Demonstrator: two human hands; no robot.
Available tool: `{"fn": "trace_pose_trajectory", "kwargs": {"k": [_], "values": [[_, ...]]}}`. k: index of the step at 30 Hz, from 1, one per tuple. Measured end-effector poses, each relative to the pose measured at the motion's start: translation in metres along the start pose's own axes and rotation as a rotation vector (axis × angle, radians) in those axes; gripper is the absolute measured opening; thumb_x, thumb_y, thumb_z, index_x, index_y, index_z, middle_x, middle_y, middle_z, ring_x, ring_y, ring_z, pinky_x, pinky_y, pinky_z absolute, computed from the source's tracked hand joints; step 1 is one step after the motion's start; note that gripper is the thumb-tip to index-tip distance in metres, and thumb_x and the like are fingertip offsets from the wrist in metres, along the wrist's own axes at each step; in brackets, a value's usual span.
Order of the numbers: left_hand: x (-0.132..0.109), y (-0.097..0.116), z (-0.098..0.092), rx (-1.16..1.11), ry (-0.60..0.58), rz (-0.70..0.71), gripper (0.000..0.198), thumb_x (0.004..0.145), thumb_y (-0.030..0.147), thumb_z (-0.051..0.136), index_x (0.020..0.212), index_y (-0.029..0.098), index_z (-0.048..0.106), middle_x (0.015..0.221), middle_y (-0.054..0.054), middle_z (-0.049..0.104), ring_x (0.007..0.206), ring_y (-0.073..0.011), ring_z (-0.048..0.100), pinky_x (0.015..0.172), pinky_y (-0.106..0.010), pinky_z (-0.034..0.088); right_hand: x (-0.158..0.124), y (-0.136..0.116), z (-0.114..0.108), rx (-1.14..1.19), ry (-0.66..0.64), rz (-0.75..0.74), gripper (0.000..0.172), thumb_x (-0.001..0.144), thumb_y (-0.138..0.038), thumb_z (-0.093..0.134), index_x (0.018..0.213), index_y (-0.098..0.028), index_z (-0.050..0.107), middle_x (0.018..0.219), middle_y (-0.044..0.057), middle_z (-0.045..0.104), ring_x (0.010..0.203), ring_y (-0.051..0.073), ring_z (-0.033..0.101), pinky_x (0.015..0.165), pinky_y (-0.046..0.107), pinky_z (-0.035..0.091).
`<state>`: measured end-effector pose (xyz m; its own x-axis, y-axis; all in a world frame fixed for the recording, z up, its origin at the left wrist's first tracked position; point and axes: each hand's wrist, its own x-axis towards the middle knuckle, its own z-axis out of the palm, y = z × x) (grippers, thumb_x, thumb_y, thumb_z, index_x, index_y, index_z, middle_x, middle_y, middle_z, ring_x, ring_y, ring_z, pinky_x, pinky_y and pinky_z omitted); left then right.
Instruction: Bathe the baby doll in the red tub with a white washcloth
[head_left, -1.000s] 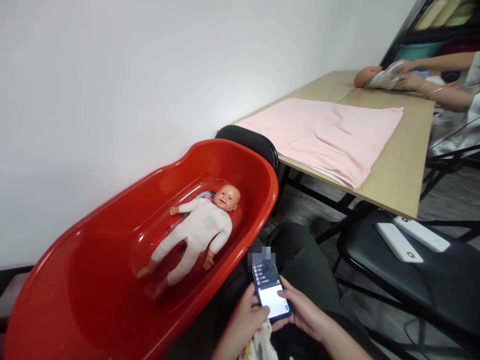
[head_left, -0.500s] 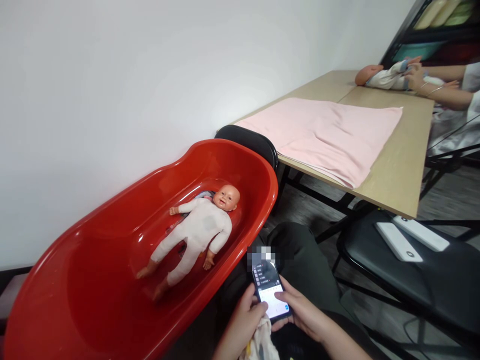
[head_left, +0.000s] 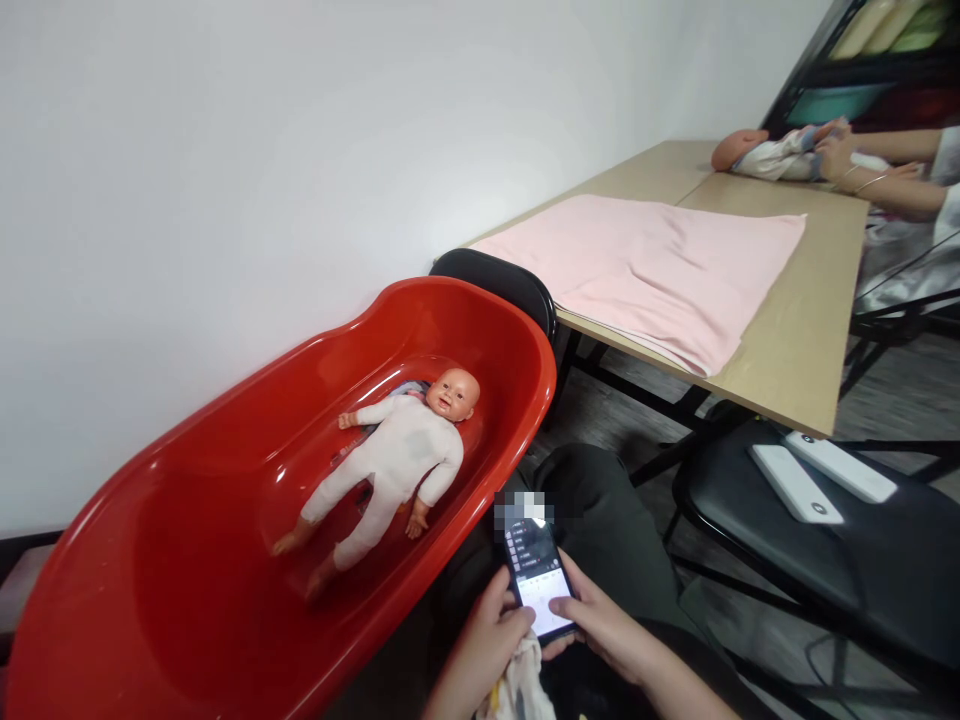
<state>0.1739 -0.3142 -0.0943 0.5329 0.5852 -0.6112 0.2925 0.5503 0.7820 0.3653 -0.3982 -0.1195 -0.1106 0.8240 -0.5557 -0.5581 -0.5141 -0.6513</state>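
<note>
The other person's hands (head_left: 836,155) are moving on a second baby doll (head_left: 757,155), and the phone (head_left: 534,580) is tipping a little in the person's own hands. The phone is just beside the red baby tub (head_left: 172,540), close to its edge. The left hand (head_left: 484,640) is closing around one side of the phone, and a white cloth (head_left: 517,685) is hanging just under that hand, but I cannot tell if the hand is gripping it too. The right hand (head_left: 600,625) is holding the other side of the phone, with the thumb reaching over the screen. A smiling baby doll in a pale suit (head_left: 401,460) is lying on its back inside the tub. Past the tub, a pink towel (head_left: 645,270) is lying flat on a wooden table (head_left: 787,340), and two white boxes (head_left: 821,480) are sitting on a black chair (head_left: 840,570) to the right of the tub
</note>
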Motion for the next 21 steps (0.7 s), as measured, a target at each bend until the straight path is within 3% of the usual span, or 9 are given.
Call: {"fn": "trace_pose_trajectory", "kwargs": {"k": [5, 11, 17, 21], "values": [[0.002, 0.0, 0.004, -0.094, 0.004, 0.004, 0.076, 0.081, 0.027, 0.079, 0.155, 0.016, 0.066, 0.123, -0.01, 0.089, 0.111, -0.0302, 0.084, 0.1, -0.039, 0.061, -0.002, -0.002, -0.003, 0.138, -0.035, 0.065, 0.118, 0.074, -0.027, 0.075, 0.183, -0.024, 0.029, 0.136, 0.014, 0.085, 0.107, 0.031, 0.086, 0.093, 0.05, 0.071], [0.008, -0.007, 0.01, -0.172, 0.018, 0.025, 0.081, 0.077, 0.041, 0.093, 0.15, 0.016, 0.069, 0.123, -0.015, 0.088, 0.108, -0.0336, 0.084, 0.104, -0.045, 0.063, -0.002, -0.001, -0.005, 0.154, -0.049, 0.073, 0.121, 0.071, -0.024, 0.075, 0.183, -0.025, 0.029, 0.137, 0.014, 0.085, 0.11, 0.029, 0.085, 0.092, 0.045, 0.069], [0.005, -0.007, -0.003, -0.079, 0.045, -0.019, 0.078, 0.082, 0.043, 0.087, 0.154, 0.016, 0.07, 0.119, -0.011, 0.087, 0.117, -0.0342, 0.08, 0.109, -0.045, 0.058, -0.001, -0.003, -0.007, 0.164, -0.08, 0.056, 0.113, 0.073, -0.028, 0.077, 0.179, -0.026, 0.037, 0.142, 0.015, 0.083, 0.116, 0.034, 0.084, 0.099, 0.055, 0.07], [0.003, -0.002, 0.0, -0.117, 0.025, -0.003, 0.078, 0.081, 0.04, 0.086, 0.154, 0.016, 0.069, 0.124, -0.014, 0.087, 0.118, -0.0363, 0.082, 0.108, -0.046, 0.061, -0.001, -0.003, -0.005, 0.15, -0.063, 0.049, 0.111, 0.076, -0.029, 0.078, 0.179, -0.026, 0.036, 0.14, 0.013, 0.083, 0.11, 0.03, 0.085, 0.095, 0.049, 0.07]]}}
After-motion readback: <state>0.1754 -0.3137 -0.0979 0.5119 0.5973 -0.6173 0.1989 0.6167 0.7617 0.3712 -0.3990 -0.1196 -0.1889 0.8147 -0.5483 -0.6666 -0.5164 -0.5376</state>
